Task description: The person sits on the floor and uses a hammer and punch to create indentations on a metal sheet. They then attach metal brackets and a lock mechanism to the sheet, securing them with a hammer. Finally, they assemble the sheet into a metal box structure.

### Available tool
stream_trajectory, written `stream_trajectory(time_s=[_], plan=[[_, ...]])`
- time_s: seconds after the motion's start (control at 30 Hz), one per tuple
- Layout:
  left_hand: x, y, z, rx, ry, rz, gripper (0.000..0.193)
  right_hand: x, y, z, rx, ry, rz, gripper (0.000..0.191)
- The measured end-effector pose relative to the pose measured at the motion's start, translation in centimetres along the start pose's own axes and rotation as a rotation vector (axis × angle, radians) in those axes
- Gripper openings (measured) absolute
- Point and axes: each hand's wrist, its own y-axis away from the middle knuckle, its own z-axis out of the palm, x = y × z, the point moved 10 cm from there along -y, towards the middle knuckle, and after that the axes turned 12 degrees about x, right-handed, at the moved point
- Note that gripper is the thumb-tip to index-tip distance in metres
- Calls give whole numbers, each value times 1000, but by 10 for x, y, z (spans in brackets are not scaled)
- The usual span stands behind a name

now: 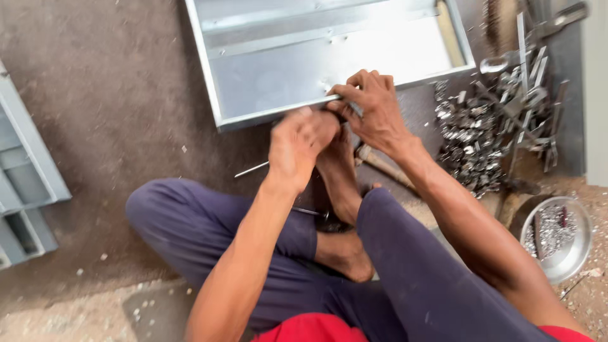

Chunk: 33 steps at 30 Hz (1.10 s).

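A person sits cross-legged on a rough brown floor (114,107), seen from above, in dark blue trousers. Both hands meet at the near edge of a shallow grey sheet-metal tray (329,57) that lies flat on the floor just beyond the bare feet.

The right hand (373,107) grips the tray's folded front rim, fingers curled over the lip and thumb pressing underneath. The left hand (297,142) is clenched into a fist just beside it, touching or nearly touching the same rim; it is blurred, and what it holds, if anything, cannot be made out. A thin metal rod (251,169) lies on the floor below that fist.

The work in hand looks like fitting or fastening something at the rim. Judging by the grip, the right hand must hold the tray steady while the left works at a small spot.

The rim looks thin and sharp where the fingers wrap it. To the right, close to the right forearm, lies a heap of small shiny metal pieces and strips (487,120), and a round metal bowl (560,237) of more pieces sits near the right knee, so that side is crowded. Stacked grey metal parts (25,183) lie at the far left, well apart, leaving bare floor between.
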Motion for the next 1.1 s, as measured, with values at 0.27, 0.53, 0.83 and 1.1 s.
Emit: stream_trajectory(time_s=[0.27,0.53,0.83,1.1], plan=[[208,-14,-24,521,-1140,709,73,-18,34,-28,168,1,-122,38],[161,-54,-50,464,-1126,264,84,48,224,-65,-46,412,243,44],[168,-32,-34,247,-1089,851,40,24,205,-63,35,-503,589,37],[171,-22,-27,151,-1139,1101,48,-44,89,20,28,158,25,16]])
